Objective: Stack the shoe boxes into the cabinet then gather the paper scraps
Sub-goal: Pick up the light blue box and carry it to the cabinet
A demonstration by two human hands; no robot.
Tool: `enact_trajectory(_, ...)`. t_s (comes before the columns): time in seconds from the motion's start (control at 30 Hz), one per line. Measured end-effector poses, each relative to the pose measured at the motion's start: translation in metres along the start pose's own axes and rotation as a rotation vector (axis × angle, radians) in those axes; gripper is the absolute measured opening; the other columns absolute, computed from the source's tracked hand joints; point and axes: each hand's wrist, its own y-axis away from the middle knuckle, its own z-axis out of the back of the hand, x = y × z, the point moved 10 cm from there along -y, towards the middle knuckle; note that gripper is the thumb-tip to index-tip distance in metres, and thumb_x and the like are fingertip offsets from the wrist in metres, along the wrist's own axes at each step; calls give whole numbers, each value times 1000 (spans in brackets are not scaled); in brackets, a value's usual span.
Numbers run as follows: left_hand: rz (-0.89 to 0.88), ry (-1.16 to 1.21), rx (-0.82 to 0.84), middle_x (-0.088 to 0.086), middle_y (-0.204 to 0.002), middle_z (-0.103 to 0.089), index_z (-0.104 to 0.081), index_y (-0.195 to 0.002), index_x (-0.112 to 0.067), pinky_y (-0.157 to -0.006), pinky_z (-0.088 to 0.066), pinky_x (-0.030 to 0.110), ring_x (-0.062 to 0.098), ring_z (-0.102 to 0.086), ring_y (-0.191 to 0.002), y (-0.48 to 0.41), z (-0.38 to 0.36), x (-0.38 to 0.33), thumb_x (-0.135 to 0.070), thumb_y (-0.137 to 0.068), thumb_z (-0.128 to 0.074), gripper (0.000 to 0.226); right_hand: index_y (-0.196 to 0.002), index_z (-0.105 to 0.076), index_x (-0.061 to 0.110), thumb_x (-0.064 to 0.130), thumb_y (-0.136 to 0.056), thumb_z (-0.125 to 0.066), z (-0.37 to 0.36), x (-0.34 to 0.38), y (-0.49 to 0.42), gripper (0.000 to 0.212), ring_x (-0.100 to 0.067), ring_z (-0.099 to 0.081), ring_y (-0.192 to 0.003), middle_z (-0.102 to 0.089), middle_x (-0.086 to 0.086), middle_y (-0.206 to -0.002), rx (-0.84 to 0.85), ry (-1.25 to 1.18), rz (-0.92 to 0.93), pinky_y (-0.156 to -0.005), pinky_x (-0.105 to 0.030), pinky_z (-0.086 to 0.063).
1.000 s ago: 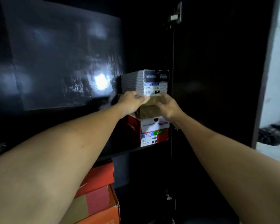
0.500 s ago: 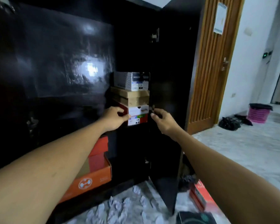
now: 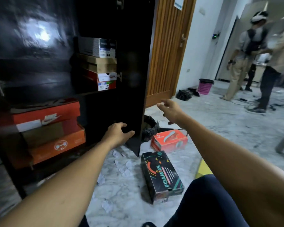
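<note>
Red cardboard first: looking past the right hand [image 3: 169, 110] at the red shoe box [image 3: 170, 140], lying on the floor [image 3: 220, 128] just below that hand's spread fingers and a little nearer the body. Gripping nothing with either hand (fingers of both apart and relaxed). Hovering the left hand [image 3: 120, 135] close beside the lower edge of the open cabinet door [image 3: 131, 63], perhaps touching it, though not telling for sure.

Judging the right hand the nearer of the two to the red shoe box, with the door's edge standing between that box and the left hand. Reading its long axis as running roughly left to right across the view, lid facing up. Needing, most likely, a drop of the right hand down and slightly back to reach it.

Noting the black shoe box [image 3: 161, 176] lying nearer still, between the two forearms, long axis pointing away from the body.

Seeing three stacked boxes [image 3: 103, 66] already sitting on the upper shelf [image 3: 95, 92] and orange boxes [image 3: 56, 145] lower down in the cabinet. Leaving the paper scraps [image 3: 123, 164] strewn on the floor by the door's foot, below the left hand.
</note>
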Motion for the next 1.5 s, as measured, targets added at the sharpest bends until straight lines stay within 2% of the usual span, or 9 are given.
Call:
enact_trajectory(0.07,-46,-26,65,8,-144,-53,-52,-141,-14,-103,-45,34,25,-52,-130,-1,-25,-15,-51,-86,-70,68,-148,-39,18,46,-99,-51,14,-25,16,57,-24,-58,-110,-46,-7,-145,-27,35,-70,-78,-39,-50)
enact_trajectory(0.3,-251,-67,258,6,-141,-56,-55,-138,-17,-98,-48,34,25,-56,-123,-7,-93,-76,-53,-83,-71,68,-148,-37,25,51,-98,-50,59,-121,79,59,-29,-59,-114,-44,-8,-148,-186,6,-334,-61,-33,-51)
enact_trajectory(0.6,-169,-111,304,3,-128,-62,-63,-124,-18,-85,-51,31,24,-61,-106,-17,-161,-78,-46,-85,-73,50,-150,-35,18,43,-100,-50,48,-244,111,58,-28,-61,-100,-44,-13,-148,-203,-64,-465,-62,-32,-50)
enact_trajectory(0.7,-139,-127,302,1,-125,-64,-66,-121,-18,-80,-43,26,21,-60,-105,-34,-202,-68,-41,-86,-73,42,-148,-37,11,38,-100,-52,31,-299,90,57,-35,-54,-123,-43,-17,-150,-207,-111,-493,-81,-36,-51)
enact_trajectory(0.83,-110,-130,341,0,-127,-65,-63,-123,-24,-89,-53,36,23,-63,-108,-63,-281,-40,-55,-80,-70,54,-148,-38,10,38,-100,-52,4,-365,45,58,-35,-49,-130,-41,-18,-151,-185,-132,-514,-102,-53,-48)
enact_trajectory(1.07,-179,-213,475,4,-131,-61,-54,-137,-22,-92,-50,35,26,-59,-114,-103,-376,-64,-53,-87,-66,60,-148,-39,8,34,-100,-53,37,-439,9,56,-31,-51,-127,-41,-18,-151,-246,-148,-565,-89,-40,-52)
enact_trajectory(1.2,-257,-181,514,8,-138,-57,-51,-140,-19,-96,-49,39,29,-59,-119,-128,-411,-111,-52,-88,-66,64,-149,-36,11,35,-98,-53,96,-472,11,59,-21,-46,-90,-42,-19,-148,-298,-126,-609,-54,-22,-32)
enact_trajectory(1.33,-325,-86,566,6,-147,-51,-50,-142,-13,-104,-45,40,27,-51,-131,-134,-472,-168,-48,-88,-68,67,-148,-38,7,33,-99,-53,181,-512,30,57,-27,-56,-106,-43,-18,-150,-370,40,-648,-70,-25,-41)
enact_trajectory(1.5,-375,-96,668,6,-146,-50,-49,-142,-15,-103,-45,40,28,-47,-132,-111,-578,-214,-53,-89,-65,68,-151,-32,4,31,-100,-53,273,-588,65,61,-29,-56,-103,-41,-22,-150,-326,204,-759,-54,-17,-31)
